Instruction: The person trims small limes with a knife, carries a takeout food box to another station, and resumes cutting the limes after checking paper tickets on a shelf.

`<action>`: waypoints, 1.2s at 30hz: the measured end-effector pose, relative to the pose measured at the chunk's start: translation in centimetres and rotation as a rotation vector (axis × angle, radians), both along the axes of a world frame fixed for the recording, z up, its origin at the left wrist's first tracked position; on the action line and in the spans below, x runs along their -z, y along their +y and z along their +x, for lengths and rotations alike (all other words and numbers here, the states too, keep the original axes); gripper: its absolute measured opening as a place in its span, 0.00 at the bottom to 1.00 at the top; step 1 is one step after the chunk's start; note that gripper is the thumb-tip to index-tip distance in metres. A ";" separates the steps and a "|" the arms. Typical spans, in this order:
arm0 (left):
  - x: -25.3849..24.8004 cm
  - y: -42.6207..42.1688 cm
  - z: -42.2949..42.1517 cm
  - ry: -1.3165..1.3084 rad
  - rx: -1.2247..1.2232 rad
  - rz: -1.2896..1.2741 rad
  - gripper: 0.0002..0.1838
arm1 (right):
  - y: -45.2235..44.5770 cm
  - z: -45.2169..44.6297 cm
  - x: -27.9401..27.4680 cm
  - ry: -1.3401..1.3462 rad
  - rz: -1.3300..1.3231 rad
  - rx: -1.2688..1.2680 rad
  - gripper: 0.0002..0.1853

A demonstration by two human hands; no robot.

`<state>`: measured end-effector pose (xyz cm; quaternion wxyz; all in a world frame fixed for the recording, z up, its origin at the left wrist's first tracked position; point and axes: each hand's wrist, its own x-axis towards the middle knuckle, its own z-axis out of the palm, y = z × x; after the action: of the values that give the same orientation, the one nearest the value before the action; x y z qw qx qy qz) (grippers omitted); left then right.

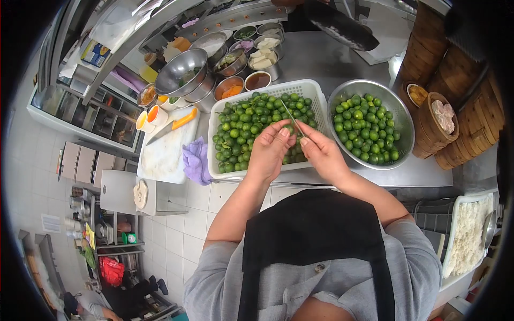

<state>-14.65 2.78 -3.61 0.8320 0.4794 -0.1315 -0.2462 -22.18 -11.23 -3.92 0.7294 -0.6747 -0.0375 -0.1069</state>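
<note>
In the head view my left hand (270,150) pinches a small green lime (289,129) between thumb and fingers. My right hand (325,155) grips a thin, pointed metal tool (289,111), its tip angled up and to the left beside the lime. Fingers hide the tool's handle, so its exact kind does not show. Both hands hover over the near side of a white plastic basket (309,90) heaped with small limes (241,128). Just right of the basket stands a metal colander (405,128) with more limes (367,125).
To the left, a yellow-handled knife (179,120) lies on a white cutting board (166,152) beside a purple cloth (196,161). Metal bowls (182,69) of ingredients stand behind. Bamboo steamers (463,101) rise at right. A wok (342,27) hangs over the counter's far side.
</note>
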 end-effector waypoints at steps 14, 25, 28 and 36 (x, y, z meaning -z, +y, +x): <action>1.8 0.6 0.7 0.023 -0.030 -0.092 0.13 | 0.3 -0.4 -1.1 0.225 0.243 -0.201 0.25; 1.2 0.3 0.2 -0.018 -0.096 -0.162 0.11 | 0.4 -0.3 -1.6 0.297 0.374 -0.221 0.26; 0.3 -0.2 1.1 -0.518 -0.421 0.067 0.12 | -0.1 0.3 -0.3 0.340 0.432 -0.139 0.28; -6.1 -7.4 -0.1 -0.966 0.110 0.463 0.20 | -1.2 -1.1 -2.3 0.528 0.138 -0.310 0.30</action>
<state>-14.73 -4.62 2.53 0.5350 0.7015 -0.4665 -0.0633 -23.30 -12.48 -1.59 0.7655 -0.6143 0.0580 0.1823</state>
